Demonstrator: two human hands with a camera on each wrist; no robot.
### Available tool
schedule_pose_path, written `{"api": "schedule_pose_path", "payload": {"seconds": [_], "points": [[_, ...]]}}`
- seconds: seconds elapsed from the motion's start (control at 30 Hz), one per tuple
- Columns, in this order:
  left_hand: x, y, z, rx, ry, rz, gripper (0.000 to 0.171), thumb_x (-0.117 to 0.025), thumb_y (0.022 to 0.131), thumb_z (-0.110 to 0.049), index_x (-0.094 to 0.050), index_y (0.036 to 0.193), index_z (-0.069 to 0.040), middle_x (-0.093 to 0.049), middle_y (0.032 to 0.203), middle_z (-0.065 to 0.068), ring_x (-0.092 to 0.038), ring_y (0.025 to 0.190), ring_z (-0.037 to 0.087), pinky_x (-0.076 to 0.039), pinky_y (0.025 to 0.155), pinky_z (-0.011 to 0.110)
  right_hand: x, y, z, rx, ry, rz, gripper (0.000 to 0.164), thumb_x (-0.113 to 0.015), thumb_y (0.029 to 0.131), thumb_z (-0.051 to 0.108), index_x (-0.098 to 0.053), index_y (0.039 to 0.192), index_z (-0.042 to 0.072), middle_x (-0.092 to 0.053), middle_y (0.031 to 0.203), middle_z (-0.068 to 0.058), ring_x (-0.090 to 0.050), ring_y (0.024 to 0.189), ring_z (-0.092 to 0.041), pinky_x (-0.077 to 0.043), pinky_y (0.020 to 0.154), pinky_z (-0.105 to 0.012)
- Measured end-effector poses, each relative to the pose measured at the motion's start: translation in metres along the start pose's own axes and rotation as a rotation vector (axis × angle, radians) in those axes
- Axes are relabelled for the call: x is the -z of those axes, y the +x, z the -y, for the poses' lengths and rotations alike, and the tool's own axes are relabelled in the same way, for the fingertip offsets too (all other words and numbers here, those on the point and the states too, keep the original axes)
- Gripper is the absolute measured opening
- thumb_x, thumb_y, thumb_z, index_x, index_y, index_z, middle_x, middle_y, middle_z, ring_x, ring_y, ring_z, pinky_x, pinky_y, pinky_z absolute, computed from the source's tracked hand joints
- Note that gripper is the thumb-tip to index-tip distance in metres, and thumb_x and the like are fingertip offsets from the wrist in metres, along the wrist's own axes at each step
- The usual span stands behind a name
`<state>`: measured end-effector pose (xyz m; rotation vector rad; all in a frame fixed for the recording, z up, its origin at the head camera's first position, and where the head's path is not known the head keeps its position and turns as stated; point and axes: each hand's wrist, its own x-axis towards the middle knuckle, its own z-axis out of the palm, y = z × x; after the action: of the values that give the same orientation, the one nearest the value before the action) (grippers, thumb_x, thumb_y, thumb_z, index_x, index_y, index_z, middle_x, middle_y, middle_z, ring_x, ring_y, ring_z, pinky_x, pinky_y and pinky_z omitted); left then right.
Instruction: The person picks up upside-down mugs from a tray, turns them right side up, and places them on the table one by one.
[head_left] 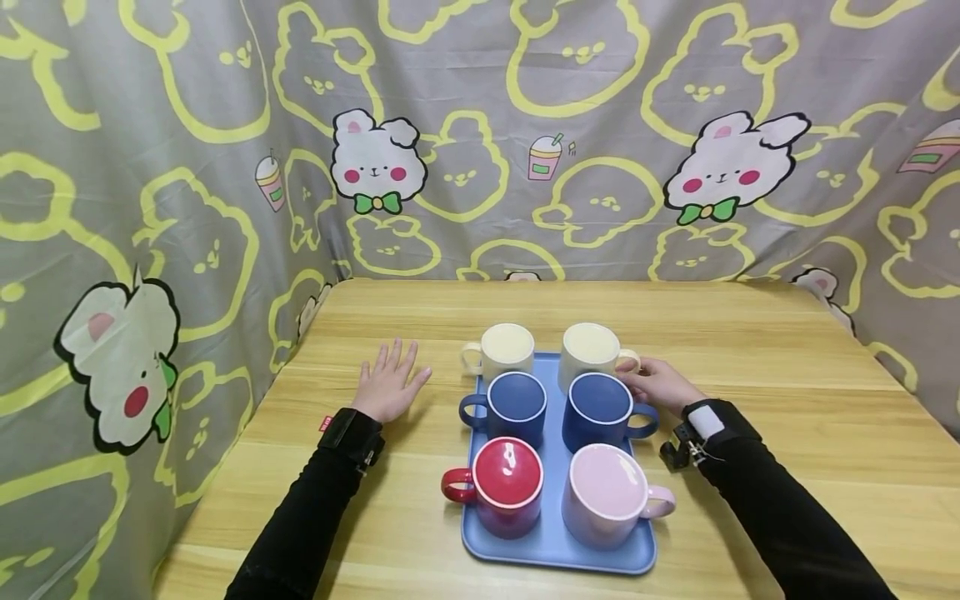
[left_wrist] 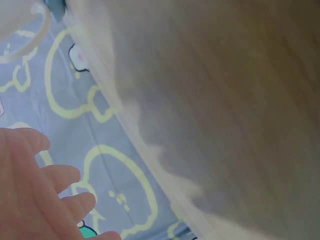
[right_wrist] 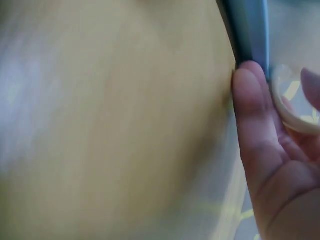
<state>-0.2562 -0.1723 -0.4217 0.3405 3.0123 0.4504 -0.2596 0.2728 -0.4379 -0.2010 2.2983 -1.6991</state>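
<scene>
A blue tray (head_left: 555,542) carries two columns of mugs. At its far end stand two cream mugs (head_left: 590,354), and the right one has its handle outward by my right hand (head_left: 663,385). My right fingers and thumb hold that handle (right_wrist: 300,125); fingertips (right_wrist: 250,90) come right up to the tray's edge (right_wrist: 255,30). Two navy mugs (head_left: 517,404) occupy the middle. Nearest me are a red mug (head_left: 506,492) and a pink mug (head_left: 606,492). Left of the tray, my left hand (head_left: 386,390) is palm down with fingers spread, holding nothing.
The light wooden table (head_left: 810,433) extends around the tray on all sides. A grey curtain with yellow bear outlines (head_left: 465,83) hangs behind the table and along its left and right. All the mug handles point outward past the tray's sides.
</scene>
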Motion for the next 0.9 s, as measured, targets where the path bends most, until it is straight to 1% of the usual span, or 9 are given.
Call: {"api": "schedule_pose_path", "payload": {"seconds": [0.1, 0.17, 0.27, 0.37, 0.47, 0.53, 0.63, 0.73, 0.9], "points": [[-0.001, -0.001, -0.001, 0.0, -0.006, -0.002, 0.07, -0.024, 0.102, -0.056, -0.012, 0.156, -0.013, -0.004, 0.16, 0.017, 0.002, 0.145, 0.038, 0.0, 0.111, 0.063, -0.003, 0.003, 0.0, -0.018, 0.005, -0.026, 0.011, -0.053, 0.098, 0.006, -0.061, 0.094, -0.002, -0.055, 0.073, 0.003, -0.055, 0.065, -0.006, -0.051, 0.061, -0.021], [-0.002, -0.001, -0.001, -0.002, -0.013, -0.002, 0.07, -0.024, 0.102, -0.056, -0.012, 0.156, -0.013, -0.003, 0.16, 0.017, 0.002, 0.145, 0.038, 0.0, 0.111, 0.064, -0.004, 0.004, 0.001, -0.037, -0.008, -0.059, 0.014, -0.052, 0.098, 0.004, -0.061, 0.09, -0.002, -0.057, 0.072, 0.003, -0.056, 0.064, -0.006, -0.051, 0.06, -0.021], [-0.002, 0.0, -0.002, -0.002, -0.012, 0.005, 0.07, -0.024, 0.102, -0.056, -0.011, 0.156, -0.013, -0.002, 0.16, 0.017, 0.002, 0.145, 0.037, 0.0, 0.111, 0.063, -0.006, 0.003, 0.004, -0.055, -0.035, -0.123, 0.018, -0.049, 0.098, 0.002, -0.061, 0.092, -0.011, -0.06, 0.069, 0.003, -0.058, 0.062, -0.005, -0.052, 0.058, -0.021], [0.0, 0.001, -0.004, -0.008, -0.019, -0.007, 0.07, -0.023, 0.102, -0.056, -0.011, 0.156, -0.012, -0.003, 0.16, 0.018, 0.002, 0.145, 0.039, 0.0, 0.111, 0.064, -0.005, 0.002, 0.011, -0.032, -0.052, -0.194, 0.023, -0.048, 0.095, 0.0, -0.057, 0.097, -0.021, -0.063, 0.066, -0.001, -0.059, 0.058, -0.005, -0.053, 0.056, -0.021], [0.007, 0.002, -0.008, -0.014, -0.029, -0.037, 0.071, -0.023, 0.103, -0.055, -0.013, 0.156, -0.01, -0.003, 0.16, 0.018, 0.001, 0.145, 0.039, 0.003, 0.111, 0.063, -0.002, 0.002, 0.025, 0.018, -0.099, -0.241, 0.025, -0.047, 0.093, -0.001, -0.056, 0.096, -0.024, -0.065, 0.065, -0.005, -0.061, 0.055, -0.005, -0.055, 0.056, -0.022], [0.014, 0.003, -0.014, -0.028, -0.027, -0.061, 0.07, -0.024, 0.103, -0.054, -0.014, 0.156, -0.009, -0.003, 0.16, 0.018, 0.001, 0.145, 0.039, 0.006, 0.111, 0.062, 0.002, 0.001, 0.036, 0.044, -0.182, -0.264, 0.025, -0.046, 0.091, -0.001, -0.058, 0.093, -0.023, -0.065, 0.065, -0.007, -0.061, 0.054, -0.006, -0.055, 0.055, -0.022], [0.03, 0.006, -0.029, -0.067, -0.013, -0.105, 0.069, -0.028, 0.103, -0.052, -0.018, 0.155, -0.007, -0.005, 0.16, 0.018, 0.0, 0.146, 0.037, 0.011, 0.109, 0.062, 0.01, -0.001, 0.058, 0.097, -0.39, -0.3, 0.023, -0.047, 0.087, 0.0, -0.063, 0.082, -0.015, -0.063, 0.062, -0.006, -0.059, 0.053, -0.008, -0.053, 0.053, -0.023], [0.046, 0.009, -0.051, -0.143, 0.019, -0.167, 0.065, -0.033, 0.104, -0.047, -0.025, 0.153, -0.004, -0.014, 0.159, 0.018, -0.008, 0.146, 0.035, 0.009, 0.11, 0.062, 0.015, -0.003, 0.082, 0.158, -0.584, -0.33, 0.021, -0.05, 0.085, 0.003, -0.063, 0.07, -0.005, -0.058, 0.056, -0.001, -0.054, 0.051, -0.011, -0.045, 0.052, -0.025], [0.068, 0.016, -0.104, -0.36, 0.027, -0.249, 0.053, -0.044, 0.104, -0.034, -0.042, 0.144, 0.001, -0.034, 0.151, 0.02, -0.027, 0.141, 0.034, -0.01, 0.115, 0.054, 0.01, -0.005, 0.119, 0.276, -0.775, -0.382, 0.022, -0.054, 0.083, 0.005, -0.057, 0.061, 0.003, -0.047, 0.05, 0.001, -0.044, 0.048, -0.017, -0.032, 0.051, -0.03]]}}
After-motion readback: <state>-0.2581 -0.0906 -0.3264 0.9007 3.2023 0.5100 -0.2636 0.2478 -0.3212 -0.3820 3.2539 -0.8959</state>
